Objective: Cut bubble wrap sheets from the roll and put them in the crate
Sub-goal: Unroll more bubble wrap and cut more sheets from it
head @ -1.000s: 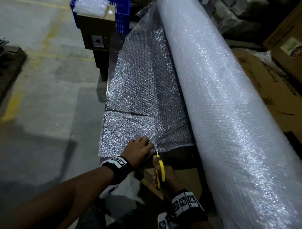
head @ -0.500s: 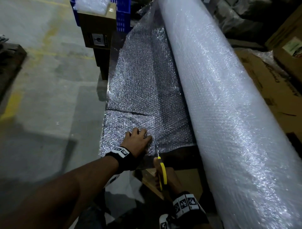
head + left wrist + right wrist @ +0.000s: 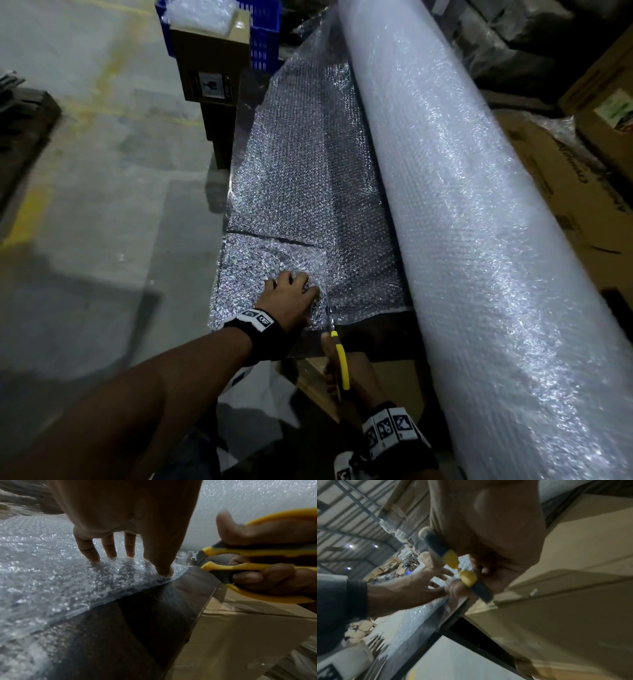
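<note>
Bubble wrap sheet (image 3: 301,212) lies unrolled on the counter (image 3: 130,615) under the left hand (image 3: 291,301), fingers spread, pressing just beside the cut. The right hand (image 3: 267,566) grips yellow scissors (image 3: 340,359), blades apparently entering the near edge. Next: cut straight ahead toward the crosswise slit.

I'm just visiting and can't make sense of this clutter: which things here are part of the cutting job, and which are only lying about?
In use:
- bubble wrap roll
- unrolled sheet, pressed by the left hand
- yellow scissors, gripped by the right hand
- blue crate

Lying about:
- brown carton beside the crate
- cardboard boxes right of the roll
</note>
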Demonstrator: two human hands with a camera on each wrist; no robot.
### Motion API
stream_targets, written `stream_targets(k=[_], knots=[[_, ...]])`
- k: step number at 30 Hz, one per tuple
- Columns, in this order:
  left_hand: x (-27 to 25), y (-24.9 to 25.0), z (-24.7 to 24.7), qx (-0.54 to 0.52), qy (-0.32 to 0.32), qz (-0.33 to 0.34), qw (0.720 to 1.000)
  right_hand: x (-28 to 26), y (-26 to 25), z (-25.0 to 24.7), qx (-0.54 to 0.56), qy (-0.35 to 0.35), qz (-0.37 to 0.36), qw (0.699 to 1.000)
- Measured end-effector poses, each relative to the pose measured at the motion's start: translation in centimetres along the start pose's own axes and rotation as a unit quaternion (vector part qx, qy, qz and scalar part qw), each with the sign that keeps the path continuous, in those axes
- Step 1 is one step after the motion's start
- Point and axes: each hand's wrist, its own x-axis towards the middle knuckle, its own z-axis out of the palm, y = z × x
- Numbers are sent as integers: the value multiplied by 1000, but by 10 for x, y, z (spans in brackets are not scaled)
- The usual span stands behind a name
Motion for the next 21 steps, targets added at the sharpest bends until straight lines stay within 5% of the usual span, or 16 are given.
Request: stream_targets(k=[21], knots=[[15, 0, -18, -39, -86, -21, 995, 12, -21, 3, -30, -15, 5, 999]])
